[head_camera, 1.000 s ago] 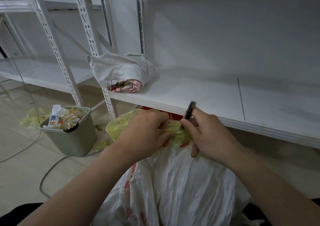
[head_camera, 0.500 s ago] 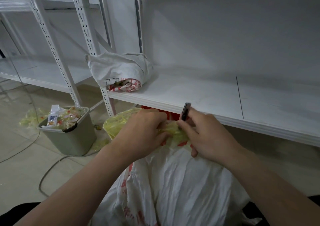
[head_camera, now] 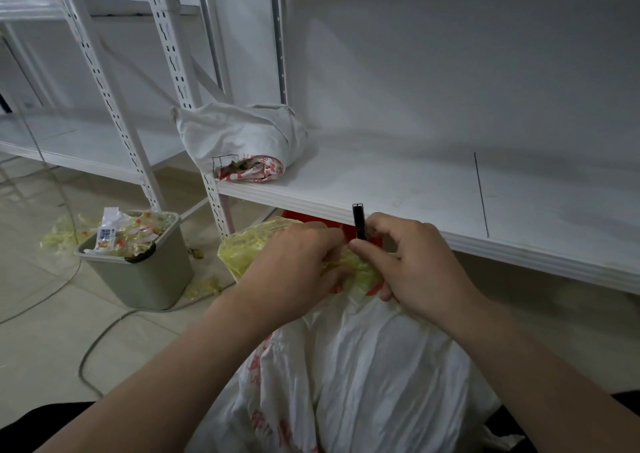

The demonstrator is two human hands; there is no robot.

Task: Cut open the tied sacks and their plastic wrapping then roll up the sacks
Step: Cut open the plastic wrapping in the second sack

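A white woven sack (head_camera: 374, 380) with red print stands on the floor in front of me. Its neck is wound in yellow-green plastic wrapping (head_camera: 249, 248). My left hand (head_camera: 294, 265) grips that wrapping at the neck. Close beside it, my right hand (head_camera: 412, 262) holds a small black cutter (head_camera: 358, 220) upright, its lower end hidden against the wrapping. A rolled-up white sack (head_camera: 242, 137) lies on the white shelf (head_camera: 398, 189) at the left.
A grey-green bin (head_camera: 145, 272) full of cut yellow wrapping stands on the tiled floor at the left, with scraps around it. A grey cable (head_camera: 93, 348) curls over the floor. White perforated shelf posts (head_camera: 173, 61) rise behind.
Both hands have stayed at the sack's neck. The cutter has turned from a rightward lean to nearly upright, and my right hand has shifted slightly toward the left hand.
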